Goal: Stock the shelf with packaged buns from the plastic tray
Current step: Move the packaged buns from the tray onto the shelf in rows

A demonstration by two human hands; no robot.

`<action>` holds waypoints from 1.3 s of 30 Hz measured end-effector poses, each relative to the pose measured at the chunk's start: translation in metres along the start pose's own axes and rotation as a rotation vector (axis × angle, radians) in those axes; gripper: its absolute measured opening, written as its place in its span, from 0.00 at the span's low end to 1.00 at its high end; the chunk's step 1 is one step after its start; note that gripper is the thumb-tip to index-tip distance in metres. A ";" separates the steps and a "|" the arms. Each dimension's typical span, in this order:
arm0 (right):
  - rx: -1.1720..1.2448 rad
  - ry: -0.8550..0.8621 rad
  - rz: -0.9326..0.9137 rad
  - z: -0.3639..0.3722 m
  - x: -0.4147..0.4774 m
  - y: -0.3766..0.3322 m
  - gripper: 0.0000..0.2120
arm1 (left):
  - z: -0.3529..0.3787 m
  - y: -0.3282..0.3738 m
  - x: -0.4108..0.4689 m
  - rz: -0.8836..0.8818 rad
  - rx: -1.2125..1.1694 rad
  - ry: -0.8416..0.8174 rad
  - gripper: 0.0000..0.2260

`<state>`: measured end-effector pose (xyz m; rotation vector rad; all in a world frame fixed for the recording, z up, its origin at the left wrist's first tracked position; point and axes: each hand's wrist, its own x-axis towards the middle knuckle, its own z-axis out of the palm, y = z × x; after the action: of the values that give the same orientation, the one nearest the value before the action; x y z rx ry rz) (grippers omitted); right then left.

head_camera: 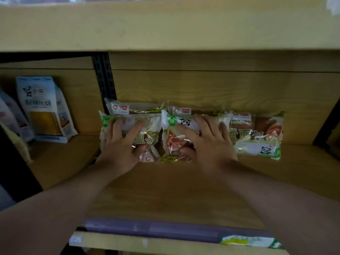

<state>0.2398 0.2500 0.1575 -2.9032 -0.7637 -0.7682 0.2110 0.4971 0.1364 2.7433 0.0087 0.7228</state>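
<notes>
Both my arms reach deep onto a wooden shelf (165, 190). My left hand (122, 144) grips a clear green-and-white packet of buns (147, 138), fingers spread over its top and thumb under its front edge. My right hand (207, 142) holds a second bun packet (173, 138) right beside it in the same way. A third bun packet (257, 137) lies flat to the right, touching the second. Two more bun packets (139, 109) stand behind them against the back panel. The plastic tray is not in view.
Tall white-and-blue panda bags (43, 109) stand at the shelf's left, past a black slotted upright (104, 76). An upper shelf board (165, 26) hangs overhead. A purple price rail (156, 230) edges the shelf front, with a green packet corner (248, 241) below it.
</notes>
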 end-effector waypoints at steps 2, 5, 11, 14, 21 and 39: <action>0.004 -0.007 0.003 0.002 -0.002 0.000 0.29 | 0.001 0.000 0.000 0.018 0.015 0.014 0.29; 0.011 -0.040 0.009 0.001 -0.001 -0.001 0.29 | -0.001 0.001 0.001 0.008 0.045 -0.006 0.29; 0.084 -0.036 0.016 -0.012 -0.008 -0.004 0.28 | -0.006 0.034 -0.006 -0.110 0.013 0.113 0.24; 0.038 0.026 0.040 -0.029 -0.025 0.008 0.27 | -0.001 0.075 -0.012 0.013 -0.068 0.232 0.22; -0.121 0.092 0.252 -0.076 -0.110 0.073 0.23 | 0.023 0.214 -0.033 0.287 -0.328 0.159 0.22; -0.296 0.091 0.981 -0.106 -0.457 0.175 0.20 | 0.123 0.450 -0.238 1.043 -0.599 -0.312 0.18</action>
<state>-0.0711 -0.1267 0.0474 -2.8767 0.8137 -0.8767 0.0311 0.0124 0.0515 2.0835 -1.5031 0.3776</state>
